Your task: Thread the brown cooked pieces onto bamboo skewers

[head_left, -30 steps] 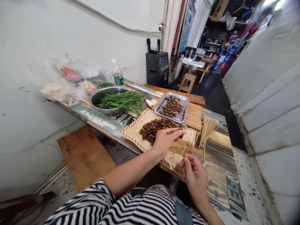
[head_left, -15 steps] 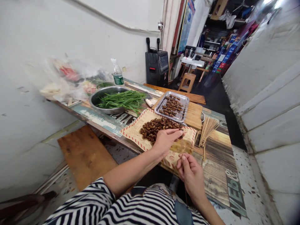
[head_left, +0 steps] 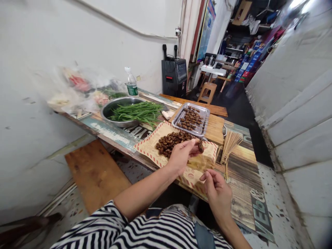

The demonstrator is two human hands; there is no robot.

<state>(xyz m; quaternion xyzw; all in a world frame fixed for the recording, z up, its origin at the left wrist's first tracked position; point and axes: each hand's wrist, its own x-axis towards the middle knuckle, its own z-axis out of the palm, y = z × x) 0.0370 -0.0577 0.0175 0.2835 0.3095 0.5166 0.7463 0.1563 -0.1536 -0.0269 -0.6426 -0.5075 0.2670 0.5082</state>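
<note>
Shiny brown pupa-like pieces [head_left: 168, 142] lie heaped on a tan paper sheet with a red striped border [head_left: 146, 142]. Over the right edge of the heap, my left hand [head_left: 183, 155] pinches a brown piece [head_left: 200, 147] at its fingertips. Lower right, my right hand [head_left: 217, 188] is curled above the sheet's near edge, thumb and forefinger together; a thin skewer may be between them, too faint to make out. Behind the sheet, a metal tray [head_left: 175, 121] holds skewered brown pieces [head_left: 191, 118]. Thin bamboo skewers [head_left: 230, 143] lie bundled at the right.
A steel bowl [head_left: 103, 111] of green stalks [head_left: 137, 111] stands left of the tray. Farther back are plastic bags [head_left: 80, 86], a bottle [head_left: 132, 86] and a black speaker [head_left: 174, 76]. The tray rests partly on a wooden board [head_left: 216, 129]. A bench [head_left: 95, 176] is at lower left.
The brown piece at my left fingertips now shows more fully, and the fingers have turned. My right hand has shifted slightly right and away from my left hand.
</note>
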